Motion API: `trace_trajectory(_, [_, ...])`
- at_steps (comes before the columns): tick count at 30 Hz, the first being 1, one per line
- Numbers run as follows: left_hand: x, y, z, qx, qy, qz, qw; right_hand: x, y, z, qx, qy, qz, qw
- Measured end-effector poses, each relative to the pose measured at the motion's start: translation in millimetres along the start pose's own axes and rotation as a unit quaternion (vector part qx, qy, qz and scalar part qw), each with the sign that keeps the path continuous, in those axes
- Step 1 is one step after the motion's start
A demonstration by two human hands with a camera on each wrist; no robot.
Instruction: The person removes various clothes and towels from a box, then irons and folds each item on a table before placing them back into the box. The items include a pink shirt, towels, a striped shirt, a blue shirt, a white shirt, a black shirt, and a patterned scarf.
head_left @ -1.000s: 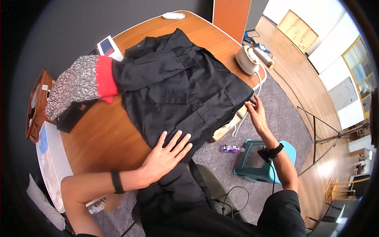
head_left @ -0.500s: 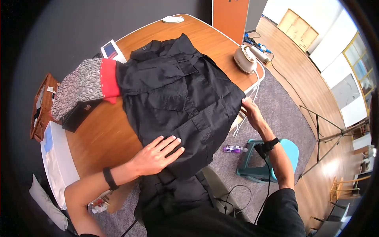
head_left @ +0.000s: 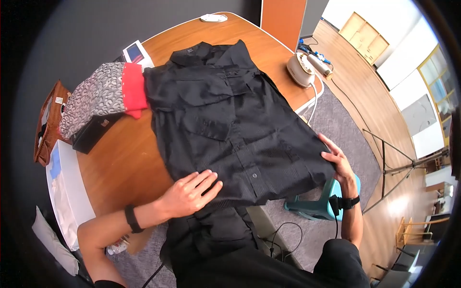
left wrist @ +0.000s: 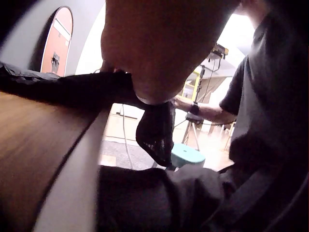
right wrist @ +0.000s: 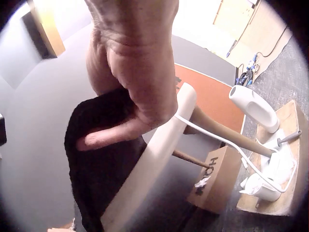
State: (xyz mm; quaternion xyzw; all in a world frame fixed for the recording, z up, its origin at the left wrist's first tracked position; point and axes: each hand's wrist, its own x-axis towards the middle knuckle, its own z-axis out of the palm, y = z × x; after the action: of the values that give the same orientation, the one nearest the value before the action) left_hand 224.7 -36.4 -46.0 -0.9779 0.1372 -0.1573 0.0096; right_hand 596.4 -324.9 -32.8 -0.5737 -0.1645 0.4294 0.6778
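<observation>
A black button-up shirt (head_left: 206, 113) lies front up on the wooden table, its collar at the far side and its hem over the near edge. My right hand (head_left: 340, 161) pinches the shirt's lower right edge and holds it out past the table's side. In the right wrist view the thumb lies across the black cloth (right wrist: 108, 179); the other fingers are mostly hidden. My left hand (head_left: 185, 196) rests on the shirt near its lower left hem, fingers slightly bent. From the left wrist, a fold of the shirt (left wrist: 155, 137) hangs beyond the table edge.
A white iron (head_left: 300, 71) with a cord stands at the table's right edge. Left of the shirt are a leopard-print cloth with a red band (head_left: 96, 96), a black box (head_left: 93, 137) and a white tray (head_left: 79, 187). A teal stool (head_left: 307, 207) stands on the right.
My right hand has taken the shirt's right edge and drawn it outward to the right and toward me, spreading the lower front wider. My left hand stays on the lower left, fingers more bent.
</observation>
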Motion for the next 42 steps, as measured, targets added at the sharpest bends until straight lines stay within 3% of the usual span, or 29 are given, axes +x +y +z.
trace_trajectory(3, [0.6, 5.7, -30.3, -0.219, -0.052, -0.063, 0.972, 2.4, 8.4, -74.3, 0.091, -0.131, 0.042, 0.986])
trace_trajectory(5, [-6.1, -1.1, -29.7, -0.324, -0.047, -0.096, 0.94, 1.5, -9.4, -56.0, 0.134, -0.144, -0.022, 0.98])
trace_trajectory(6, [-10.3, -5.7, -30.1, -0.375, -0.043, -0.111, 0.919, 1.0, -15.0, -40.2, 0.122, -0.072, -0.077, 0.987])
trace_trajectory(7, [-13.2, -14.1, -32.3, -0.431, -0.048, -0.165, 0.886, 6.3, -27.1, -29.9, 0.157, -0.101, -0.057, 0.981])
trace_trajectory(9, [-16.0, -35.0, -40.5, -0.531, -0.055, -0.266, 0.802, 27.0, -57.6, 8.8, 0.163, -0.223, -0.083, 0.958])
trace_trajectory(11, [-15.6, -47.1, -50.8, -0.639, 0.021, -0.436, 0.634, 65.3, -77.4, 38.5, 0.227, -0.132, -0.103, 0.959])
trace_trajectory(13, [-28.5, -89.0, -29.7, -0.75, 0.13, -0.409, 0.503, 119.9, -101.3, 61.3, 0.316, -0.314, -0.065, 0.893])
trace_trajectory(16, [-10.4, -131.7, -30.8, -0.751, 0.22, -0.474, 0.405, 209.4, -114.1, 93.0, 0.208, -0.263, -0.052, 0.941])
trace_trajectory(17, [-10.7, -148.1, -22.1, -0.742, 0.215, -0.489, 0.404, 227.0, -111.6, 111.7, 0.172, -0.238, -0.039, 0.955])
trace_trajectory(19, [-48.5, -187.9, 25.4, -0.692, 0.173, -0.531, 0.457, 276.7, -74.0, 108.2, 0.067, -0.166, 0.039, 0.983])
trace_trajectory(20, [-50.1, -186.8, 26.6, -0.698, 0.153, -0.552, 0.43, 265.4, -65.1, 124.0, -0.038, -0.094, 0.011, 0.995])
trace_trajectory(21, [-42.8, -174.4, 14.2, -0.687, 0.15, -0.554, 0.447, 247.1, -50.3, 138.8, -0.142, -0.019, -0.018, 0.99])
trace_trajectory(22, [-35.1, -162.6, 4.5, -0.655, 0.146, -0.566, 0.478, 248.8, -33.8, 134.1, -0.187, -0.024, -0.063, 0.98])
trace_trajectory(23, [-29.7, -155.4, -1.7, -0.624, 0.144, -0.578, 0.506, 239.6, -20.2, 131.2, -0.253, -0.026, -0.152, 0.955])
trace_trajectory(25, [-27.6, -152.2, 2.9, -0.575, 0.101, -0.596, 0.551, 210.2, -7.6, 131.5, -0.412, -0.027, -0.319, 0.853])
trace_trajectory(27, [-18.3, -159.1, 11.7, -0.496, 0.081, -0.617, 0.605, 191.1, 2.3, 132.6, -0.475, -0.046, -0.387, 0.789])
trace_trajectory(28, [-11.5, -166.4, 16.4, -0.496, 0.1, -0.611, 0.608, 177.5, 2.9, 134.5, -0.522, -0.047, -0.382, 0.761])
trace_trajectory(30, [1.1, -178.7, 25.9, -0.497, 0.136, -0.603, 0.609, 160.5, 9.8, 141.3, -0.55, -0.03, -0.392, 0.737])
trace_trajectory(33, [23.1, -192.3, 24.3, -0.247, 0.089, -0.6, 0.756, 154.0, 13.6, 143.1, -0.568, 0.0, -0.402, 0.718])
trace_trajectory(36, [45.7, -184.3, -2.9, -0.153, -0.003, -0.615, 0.774, 153.2, 19.2, 139.3, -0.574, 0.011, -0.409, 0.71])
trace_trajectory(40, [48.1, -169.2, 3.5, -0.081, 0.023, -0.542, 0.836, 150.4, 24.9, 137.4, -0.587, 0.012, -0.428, 0.687])
trace_trajectory(42, [42.2, -174.9, 10.4, -0.04, -0.011, -0.494, 0.868, 148.4, 26.0, 140.2, -0.591, 0.042, -0.433, 0.679])
